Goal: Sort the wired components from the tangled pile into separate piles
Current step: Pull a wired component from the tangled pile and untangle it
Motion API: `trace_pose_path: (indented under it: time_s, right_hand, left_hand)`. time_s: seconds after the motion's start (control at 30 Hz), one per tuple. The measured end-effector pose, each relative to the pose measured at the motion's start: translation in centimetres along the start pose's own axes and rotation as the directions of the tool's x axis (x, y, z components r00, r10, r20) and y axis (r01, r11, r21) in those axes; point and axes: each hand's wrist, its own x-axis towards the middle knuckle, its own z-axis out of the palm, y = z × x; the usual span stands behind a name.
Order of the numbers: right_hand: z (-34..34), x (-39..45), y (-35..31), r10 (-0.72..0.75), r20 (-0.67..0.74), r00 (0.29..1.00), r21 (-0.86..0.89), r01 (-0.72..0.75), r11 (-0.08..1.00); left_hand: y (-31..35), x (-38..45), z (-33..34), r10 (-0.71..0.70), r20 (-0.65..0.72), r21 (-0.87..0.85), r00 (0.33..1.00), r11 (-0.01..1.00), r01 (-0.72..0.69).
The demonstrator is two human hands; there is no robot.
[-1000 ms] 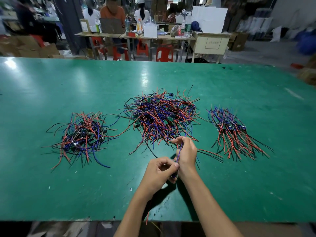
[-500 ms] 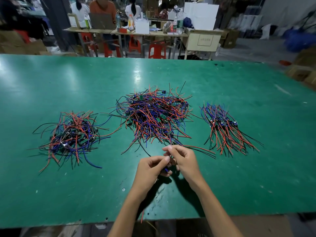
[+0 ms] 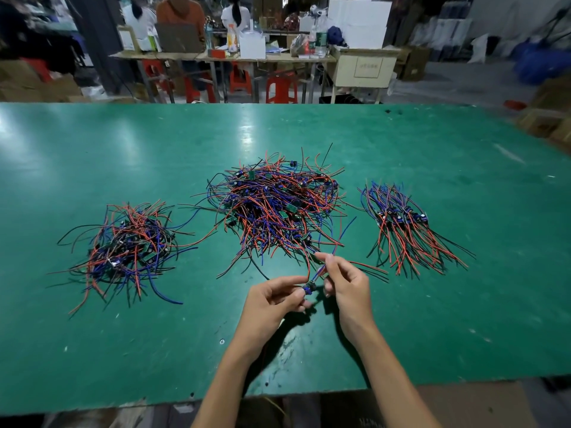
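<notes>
Both hands working just on the near side of the tangled pile [image 3: 278, 208]. My left hand [image 3: 272, 304] has its fingers [image 3: 298, 293] pinched shut on a small wired component [image 3: 310, 286], gripping the little board end. My right hand [image 3: 346, 288] pinches the same component's leads a little farther up, fingers [image 3: 324, 257] closed on the blue and red wires, which run up and away toward the pile's near edge. I cannot tell whether those leads are fully clear of the tangle.

Progress, as I judge it: partway, less than half done. Left of my fingers, well apart, lies a loose sorted pile [image 3: 126, 245], wires curled every way. Right of my fingers sits a neater sorted pile [image 3: 401, 223], leads fanned toward me. The central tangle beyond my fingers is the largest heap of the three on the green surface [image 3: 463, 319], so most pieces remain to be pulled out.

The piece in hand still needs a destination; which side it belongs to I cannot read from here.
</notes>
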Motion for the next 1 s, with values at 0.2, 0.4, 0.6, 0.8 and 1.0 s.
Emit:
trace_pose_path:
  time_s: [0.2, 0.4, 0.6, 0.8, 1.0]
  right_hand:
    - [-0.3, -0.4, 0.1, -0.038, -0.069, 0.997, 0.102, 0.045, 0.994]
    - [-0.5, -0.3, 0.3, 0.004, -0.016, 1.0, 0.152, -0.001, 0.988]
    - [-1.5, 0.2, 0.3, 0.14, 0.004, 0.99, 0.409, -0.129, 0.903]
    - [-1.5, 0.1, 0.1, 0.124, 0.035, 0.992, 0.414, -0.127, 0.902]
    - [-1.1, -0.4, -1.0, -0.071, -0.073, 0.995, -0.073, 0.066, 0.995]
  left_hand:
    - [-0.3, -0.4, 0.3, 0.265, -0.159, 0.376, 0.951, 0.907, -0.19]
    - [-0.6, -1.2, -0.5, 0.703, 0.147, 0.81, 0.696, 0.318, -0.493]
    - [-1.3, -1.5, -1.1, 0.861, 0.133, 0.873, 0.49, 0.132, -0.47]
    - [-1.5, -2.0, -1.5, 0.9, 0.028, 0.917, 0.436, 0.151, -0.37]
    - [-0.7, -1.6, -1.4, 0.747, -0.198, 0.843, 0.635, 0.46, -0.279]
